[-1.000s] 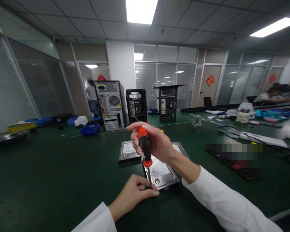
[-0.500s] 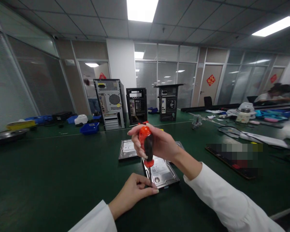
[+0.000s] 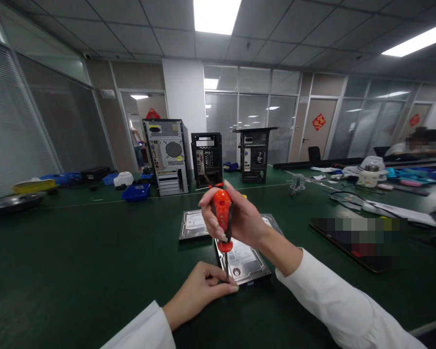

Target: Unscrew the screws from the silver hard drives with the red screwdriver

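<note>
My right hand [image 3: 245, 220] is wrapped round the red and black handle of a screwdriver [image 3: 223, 218], held upright with its shaft pointing down. Its tip is at the near left corner of a silver hard drive [image 3: 249, 266], where my fingers hide it. At that same corner, my left hand [image 3: 199, 286] is closed, thumb and fingertips pinching the drive's edge beside the shaft. A second hard drive [image 3: 192, 225] lies flat behind on the left. Another hard drive [image 3: 272, 222] shows partly behind my right wrist.
Beyond the drives stand three computer cases [image 3: 169, 157] in a row on the green table [image 3: 94, 257]. A blue tray [image 3: 136, 192] sits left of them. On the right lie a dark flat panel [image 3: 345, 247], cables and white parts. Other people sit at far right.
The screwdriver handle has turned in my right hand, showing more red face towards me. My left hand stays at the drive's corner. The view has shifted slightly.
</note>
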### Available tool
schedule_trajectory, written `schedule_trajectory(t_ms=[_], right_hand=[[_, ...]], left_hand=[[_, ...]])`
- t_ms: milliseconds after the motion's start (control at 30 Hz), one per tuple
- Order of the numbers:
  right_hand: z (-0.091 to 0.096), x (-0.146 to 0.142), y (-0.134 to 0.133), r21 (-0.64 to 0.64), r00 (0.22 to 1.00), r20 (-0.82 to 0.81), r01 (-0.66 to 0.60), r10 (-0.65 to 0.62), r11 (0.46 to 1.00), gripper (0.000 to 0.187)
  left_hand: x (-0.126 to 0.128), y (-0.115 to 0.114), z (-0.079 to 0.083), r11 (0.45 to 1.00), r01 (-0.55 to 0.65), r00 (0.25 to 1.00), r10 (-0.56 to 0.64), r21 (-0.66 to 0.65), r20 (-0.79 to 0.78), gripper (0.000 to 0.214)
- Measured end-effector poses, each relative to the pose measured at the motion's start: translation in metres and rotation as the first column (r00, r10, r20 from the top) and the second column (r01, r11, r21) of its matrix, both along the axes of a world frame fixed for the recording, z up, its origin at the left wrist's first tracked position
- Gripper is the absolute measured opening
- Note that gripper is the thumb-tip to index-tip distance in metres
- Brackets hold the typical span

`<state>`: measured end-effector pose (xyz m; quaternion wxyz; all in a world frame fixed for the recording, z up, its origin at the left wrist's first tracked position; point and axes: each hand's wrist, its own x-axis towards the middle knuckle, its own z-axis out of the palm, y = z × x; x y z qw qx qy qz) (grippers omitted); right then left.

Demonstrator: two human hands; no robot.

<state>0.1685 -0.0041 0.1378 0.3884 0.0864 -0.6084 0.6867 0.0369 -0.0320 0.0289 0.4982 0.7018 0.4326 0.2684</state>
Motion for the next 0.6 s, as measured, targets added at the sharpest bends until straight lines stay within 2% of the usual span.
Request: schedule_trajectory(t_ms=[167, 400, 433, 533, 600], right_hand=[[0.000, 0.001, 0.001, -0.020, 0.999, -0.020, 0.027, -0.027, 0.999, 0.018], [-0.003, 0.001, 0.000, -0.013, 0.996, -0.048, 0.072, -0.072, 0.997, 0.016], [-0.003, 0.001, 0.000, -0.012, 0.997, -0.051, 0.066, -0.066, 0.998, 0.017], [-0.002, 0.001, 0.000, -0.009, 0.999, -0.032, 0.016, -0.016, 1.000, 0.040], [-0.001, 0.001, -0.001, -0.012, 1.000, -0.008, -0.020, 0.020, 1.000, 0.045]], left_hand=[[0.000, -0.001, 0.001, 1.000, 0.018, 1.000, -0.018, 0.017, 0.011, 0.034], [-0.002, 0.000, -0.005, 0.998, -0.027, 1.000, 0.027, 0.058, 0.007, 0.030], [-0.002, 0.001, -0.006, 0.997, -0.051, 0.999, 0.051, 0.066, 0.011, 0.029], [-0.001, 0.001, -0.008, 0.990, -0.110, 0.994, 0.108, 0.086, 0.031, 0.027], [-0.001, 0.002, -0.009, 0.988, -0.125, 0.992, 0.122, 0.089, 0.033, 0.026]])
